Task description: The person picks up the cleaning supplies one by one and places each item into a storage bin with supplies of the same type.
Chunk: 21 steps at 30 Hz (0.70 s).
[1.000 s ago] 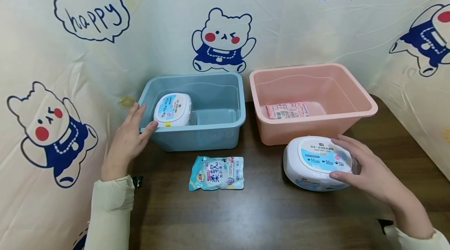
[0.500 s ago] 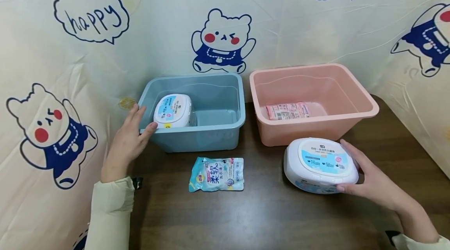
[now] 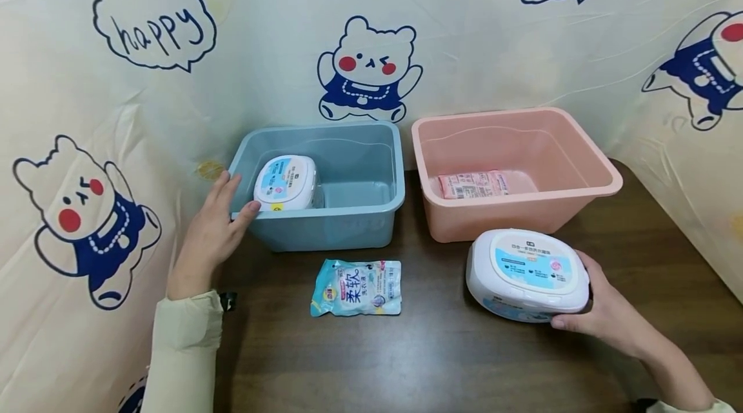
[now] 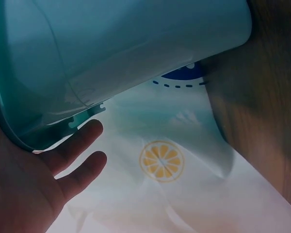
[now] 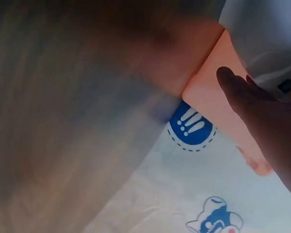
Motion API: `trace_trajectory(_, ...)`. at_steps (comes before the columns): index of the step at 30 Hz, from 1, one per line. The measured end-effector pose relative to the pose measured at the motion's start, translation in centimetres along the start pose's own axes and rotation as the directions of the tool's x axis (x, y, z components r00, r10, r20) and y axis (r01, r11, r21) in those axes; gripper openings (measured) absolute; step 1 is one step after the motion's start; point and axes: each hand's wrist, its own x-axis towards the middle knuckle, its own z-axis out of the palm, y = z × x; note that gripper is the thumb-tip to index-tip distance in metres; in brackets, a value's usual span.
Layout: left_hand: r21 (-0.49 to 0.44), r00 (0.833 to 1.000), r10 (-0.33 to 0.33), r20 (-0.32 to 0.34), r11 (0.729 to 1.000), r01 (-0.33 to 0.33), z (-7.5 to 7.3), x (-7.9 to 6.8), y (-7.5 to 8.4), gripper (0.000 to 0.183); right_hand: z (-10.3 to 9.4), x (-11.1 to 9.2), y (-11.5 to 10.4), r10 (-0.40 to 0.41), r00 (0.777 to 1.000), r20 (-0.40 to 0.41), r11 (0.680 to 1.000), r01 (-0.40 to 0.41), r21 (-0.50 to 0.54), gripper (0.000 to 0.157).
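In the head view, my left hand (image 3: 211, 235) lies at the front left corner of the blue bin (image 3: 333, 229), thumb over the front rim and fingers along the left side. Two of its fingers (image 4: 80, 172) extend straight outside the wall in the left wrist view. A white lidded laundry pod tub (image 3: 536, 268) with a blue label stands before the pink bin (image 3: 482, 216). My right hand (image 3: 609, 310) grips its right end, thumb at the near side; the other fingers are mostly hidden behind it. A similar tub (image 3: 287, 181) sits inside the blue bin.
A blue laundry detergent pouch (image 3: 356, 287) lies flat on the dark wooden table (image 3: 371, 361), in front of the blue bin. Inside the pink bin lies a small pink packet (image 3: 473, 184). A printed cloth (image 3: 464, 32) hangs behind and along both sides.
My right hand has slid from over the lid down to the tub's right end and now grips it. The tub has turned slightly. My left hand has stayed at the blue bin.
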Motion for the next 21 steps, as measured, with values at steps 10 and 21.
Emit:
trace_trajectory(10, -0.009, 1.000, -0.012, -0.001, 1.000, 0.012, -0.09, 0.04, -0.17, 0.075, 0.69, 0.58, 0.03, 0.029, 0.998, -0.064, 0.998, -0.033, -0.059, 0.115)
trace_trajectory(21, 0.000, 1.000, -0.006, -0.014, 1.000, 0.006, 0.13, 0.14, -0.01, 0.073, 0.83, 0.23, -0.62, 0.015, 0.990, -0.139, 0.999, -0.021, -0.043, 0.110)
